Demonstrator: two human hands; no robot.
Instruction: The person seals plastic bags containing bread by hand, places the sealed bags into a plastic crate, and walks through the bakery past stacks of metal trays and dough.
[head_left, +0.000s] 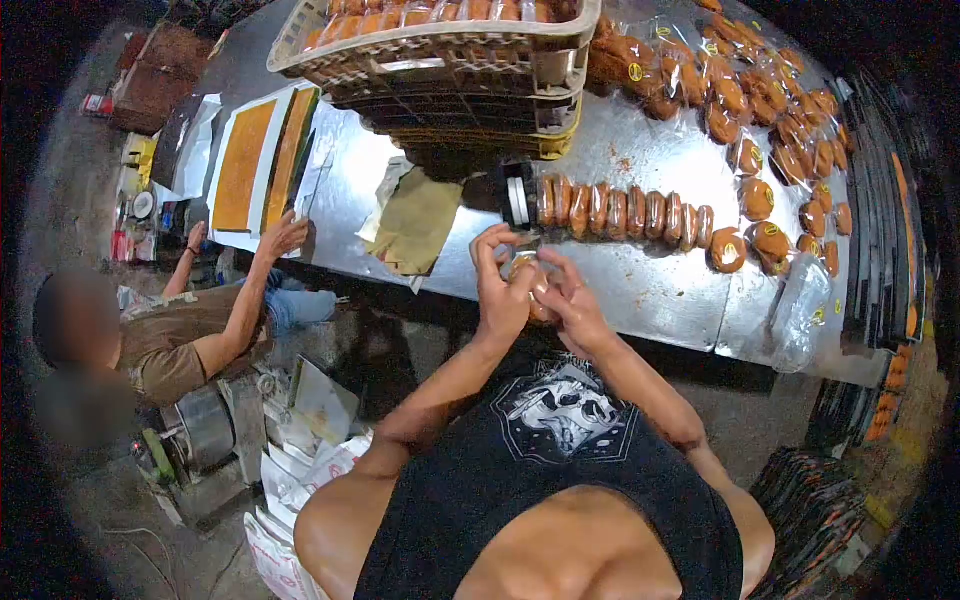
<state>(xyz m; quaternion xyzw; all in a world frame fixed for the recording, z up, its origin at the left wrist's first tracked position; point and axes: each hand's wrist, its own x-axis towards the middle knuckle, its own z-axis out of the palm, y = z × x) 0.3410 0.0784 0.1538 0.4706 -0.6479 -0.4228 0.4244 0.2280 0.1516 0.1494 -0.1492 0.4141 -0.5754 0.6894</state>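
Observation:
My left hand (pixel 503 287) and my right hand (pixel 572 303) are together at the table's front edge, both closed around a brown bun in clear wrap (pixel 540 306). Fingers cover much of the bun. Just beyond my hands, a row of wrapped buns (pixel 620 215) stands on edge, side by side, on the metal table (pixel 660 300). At the row's left end is a black and white object (pixel 517 200). More wrapped buns (pixel 727 250) with yellow labels lie flat at the row's right end.
Stacked crates (pixel 440 70) hold wrapped buns at the back. Brown paper (pixel 415 220) lies left of my hands. Many packed buns (pixel 730 95) spread at the back right, with clear plastic bags (pixel 800 315) near the right edge. A co-worker (pixel 215 340) handles orange sheets (pixel 245 165) at left.

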